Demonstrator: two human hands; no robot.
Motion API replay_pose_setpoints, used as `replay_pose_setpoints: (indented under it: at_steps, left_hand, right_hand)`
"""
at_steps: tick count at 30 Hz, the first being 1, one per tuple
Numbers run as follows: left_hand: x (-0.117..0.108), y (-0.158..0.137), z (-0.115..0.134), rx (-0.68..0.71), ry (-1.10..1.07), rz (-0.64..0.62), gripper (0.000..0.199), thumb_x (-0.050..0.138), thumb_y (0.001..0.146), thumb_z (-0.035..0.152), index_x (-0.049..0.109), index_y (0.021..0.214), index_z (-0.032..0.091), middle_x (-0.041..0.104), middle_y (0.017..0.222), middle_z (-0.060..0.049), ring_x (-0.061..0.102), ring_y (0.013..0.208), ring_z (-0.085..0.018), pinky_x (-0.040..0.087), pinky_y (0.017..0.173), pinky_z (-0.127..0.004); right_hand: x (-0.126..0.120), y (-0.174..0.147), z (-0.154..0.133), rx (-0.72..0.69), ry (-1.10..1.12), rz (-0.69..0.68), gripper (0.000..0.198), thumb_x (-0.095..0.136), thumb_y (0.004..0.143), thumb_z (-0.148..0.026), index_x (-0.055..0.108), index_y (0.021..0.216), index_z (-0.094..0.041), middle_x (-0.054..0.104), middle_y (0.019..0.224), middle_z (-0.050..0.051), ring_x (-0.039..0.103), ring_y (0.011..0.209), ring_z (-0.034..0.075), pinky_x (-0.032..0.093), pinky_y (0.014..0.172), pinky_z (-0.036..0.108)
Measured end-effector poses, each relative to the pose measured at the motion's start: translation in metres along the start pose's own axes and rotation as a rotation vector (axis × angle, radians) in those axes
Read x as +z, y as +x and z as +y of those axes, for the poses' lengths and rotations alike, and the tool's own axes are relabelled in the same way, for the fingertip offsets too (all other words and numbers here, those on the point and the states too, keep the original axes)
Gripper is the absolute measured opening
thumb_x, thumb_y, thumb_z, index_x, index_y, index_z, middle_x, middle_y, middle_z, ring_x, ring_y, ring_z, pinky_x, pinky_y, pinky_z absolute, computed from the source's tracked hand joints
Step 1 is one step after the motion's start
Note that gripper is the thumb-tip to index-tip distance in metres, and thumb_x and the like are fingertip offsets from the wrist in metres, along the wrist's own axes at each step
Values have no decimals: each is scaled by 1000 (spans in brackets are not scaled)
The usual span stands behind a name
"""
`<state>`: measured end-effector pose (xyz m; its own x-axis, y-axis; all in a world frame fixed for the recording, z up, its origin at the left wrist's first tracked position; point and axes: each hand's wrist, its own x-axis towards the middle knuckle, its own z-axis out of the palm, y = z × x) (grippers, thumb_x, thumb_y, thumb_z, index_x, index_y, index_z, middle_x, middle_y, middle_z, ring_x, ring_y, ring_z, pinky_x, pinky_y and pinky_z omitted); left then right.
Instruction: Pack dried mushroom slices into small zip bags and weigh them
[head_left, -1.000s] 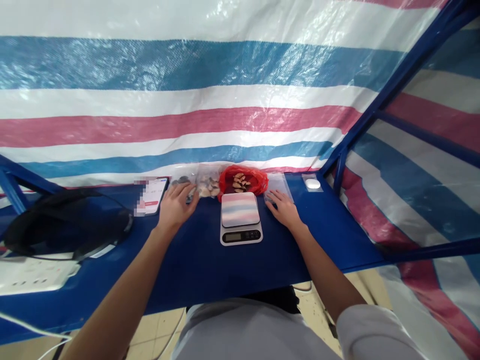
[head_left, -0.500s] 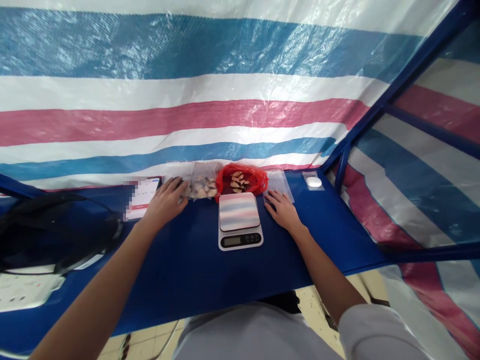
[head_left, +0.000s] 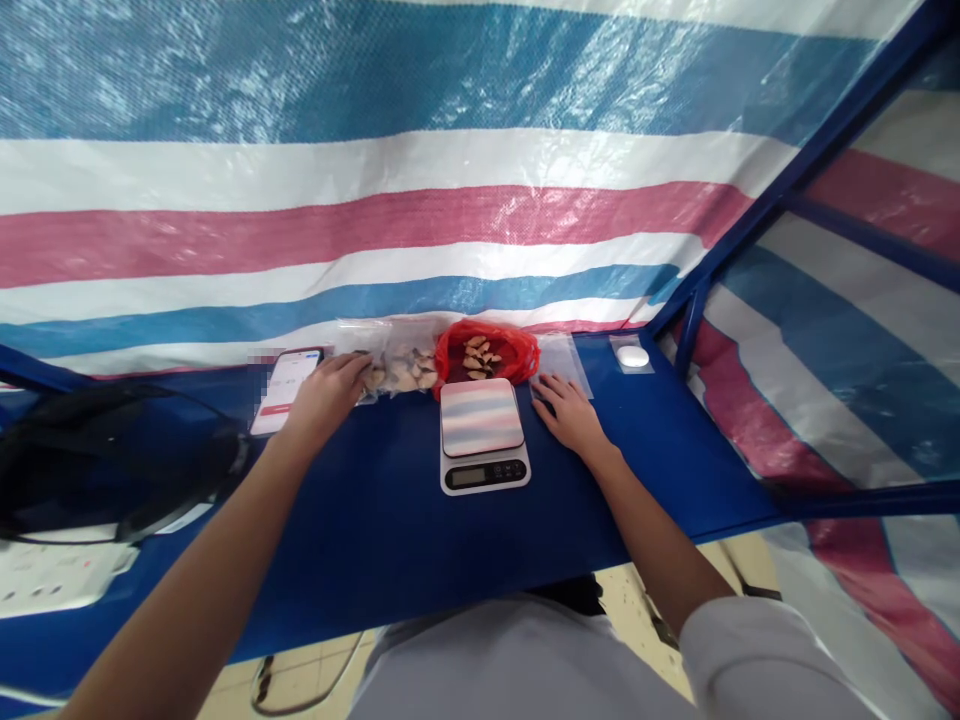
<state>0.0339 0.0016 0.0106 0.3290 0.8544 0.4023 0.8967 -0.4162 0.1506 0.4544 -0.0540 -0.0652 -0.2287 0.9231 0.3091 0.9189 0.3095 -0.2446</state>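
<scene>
On the blue table my left hand (head_left: pixel 328 393) lies palm down, its fingers stretched out over the left edge of a clear plastic bag (head_left: pixel 409 372) of pale brown dried slices. Fingers spread, my right hand (head_left: pixel 568 408) rests on the lower left part of an empty-looking clear plastic bag (head_left: pixel 564 358). Between the hands is a white digital kitchen scale (head_left: pixel 486 436) with a bare platform and a display I cannot read. Behind it sits a red plastic bag (head_left: pixel 517 352), open at the top, with several dried slices (head_left: pixel 480 357) inside.
A phone (head_left: pixel 285 392) lies left of my left hand. Further left are a black bag-like item (head_left: pixel 112 455) and a white power strip (head_left: pixel 60 580). A small white oval object (head_left: pixel 632 356) lies at the back right. Striped sheeting (head_left: pixel 420 220) and a blue frame (head_left: pixel 757 240) enclose the table.
My left hand's fingers have come closer together at the bag of slices. My right hand stays at the empty-looking bag. The camera view has shifted slightly.
</scene>
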Motion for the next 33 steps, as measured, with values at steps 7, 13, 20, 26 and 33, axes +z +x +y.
replay_pose_setpoints:
  at_steps: [7,13,20,26,33]
  left_hand:
    - [-5,-2,5,-50,-42,150,35,44,98,33,70,116,19,74,117,-14,69,109,-30,52,99,-44]
    - [-18,-2,26,-181,-144,366,31,52,95,35,75,107,18,77,108,-13,72,99,-28,55,92,-39]
    - [-29,-6,85,-400,-534,459,34,63,88,39,76,109,16,78,105,-10,73,92,-24,57,85,-33]
    - [-20,-16,145,-388,-959,385,29,72,81,39,77,101,18,78,105,-8,72,95,-24,57,87,-34]
    - [-3,-28,177,-535,-1523,235,35,88,67,35,77,97,20,78,93,-4,72,87,-20,56,82,-31]
  right_hand:
    - [-2,-1,-1,-48,15,105,37,48,103,-31,67,132,-21,63,142,9,52,139,30,39,119,49]
    - [-15,-4,-10,-97,62,235,32,50,101,-26,70,127,-22,68,136,8,57,135,29,45,115,49]
    - [-45,2,-36,-179,166,336,32,52,99,-25,71,126,-24,69,135,7,58,134,27,46,116,46]
    - [-59,8,-63,-152,448,331,35,52,99,-29,70,128,-24,68,135,7,62,129,24,49,114,40]
    - [-56,18,-74,37,865,252,40,60,94,-38,70,129,-24,71,131,6,67,123,25,53,109,39]
